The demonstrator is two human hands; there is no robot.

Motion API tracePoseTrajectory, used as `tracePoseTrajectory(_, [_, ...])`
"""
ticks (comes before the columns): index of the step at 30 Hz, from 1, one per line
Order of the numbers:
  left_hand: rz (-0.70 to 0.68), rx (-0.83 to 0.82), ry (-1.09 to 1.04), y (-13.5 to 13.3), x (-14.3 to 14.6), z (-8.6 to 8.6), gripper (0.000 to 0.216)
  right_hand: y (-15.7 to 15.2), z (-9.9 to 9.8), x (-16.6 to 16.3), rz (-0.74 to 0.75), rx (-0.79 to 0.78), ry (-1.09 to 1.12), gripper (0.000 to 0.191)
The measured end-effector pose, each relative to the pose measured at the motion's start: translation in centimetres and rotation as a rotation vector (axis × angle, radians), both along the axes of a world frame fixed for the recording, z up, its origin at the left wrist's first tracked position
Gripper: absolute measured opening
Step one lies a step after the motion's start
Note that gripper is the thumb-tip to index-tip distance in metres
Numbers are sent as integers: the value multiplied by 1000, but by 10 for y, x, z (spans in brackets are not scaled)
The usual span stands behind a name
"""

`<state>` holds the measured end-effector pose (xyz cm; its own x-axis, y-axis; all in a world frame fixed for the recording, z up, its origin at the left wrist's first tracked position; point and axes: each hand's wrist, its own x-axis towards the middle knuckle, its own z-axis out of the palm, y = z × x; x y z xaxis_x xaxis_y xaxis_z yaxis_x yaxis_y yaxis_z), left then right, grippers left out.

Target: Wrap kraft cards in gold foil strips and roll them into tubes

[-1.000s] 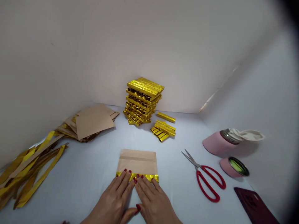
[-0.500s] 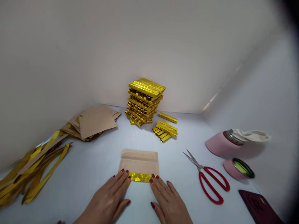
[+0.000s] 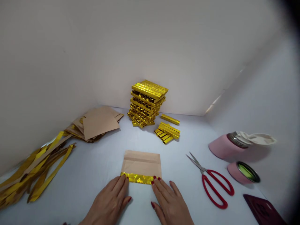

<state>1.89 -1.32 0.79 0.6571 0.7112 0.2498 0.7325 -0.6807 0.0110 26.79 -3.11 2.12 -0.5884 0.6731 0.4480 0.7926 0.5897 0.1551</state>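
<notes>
A tan sheet of paper lies flat on the table in front of me, its near edge folded over into a shiny gold strip. At the strip's left end, my left hand rests with fingers stretched and tips on the fold. My right hand lies flat at the other end, its fingertips pressing the gold near the paper's right corner. Both thumbs point inward and touch only the table. Neither hand grasps anything.
Behind the paper rises a stack of folded gold strips, with a smaller pile beside it. Tan sheets and gold-brown offcuts lie left. Right are red-handled scissors, a pink bottle, a pink cup and a dark red case.
My left fingertips have drawn back slightly toward me, baring more of the gold strip's left end. My right hand stays nearly in place. The whole view has shifted a little.
</notes>
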Motion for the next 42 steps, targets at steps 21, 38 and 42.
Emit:
tracePoseTrajectory(21, [21,-6,126,1,8,13,33,-12,-24,2,-197,-98,114,41])
tracePoseTrajectory(38, [185,-48,-60,36,5,1,43,-13,-62,-18,16,185,226,44])
tracePoseTrajectory(42, [242,-108,-73,41,16,8,58,-6,-55,-16,89,94,205,44])
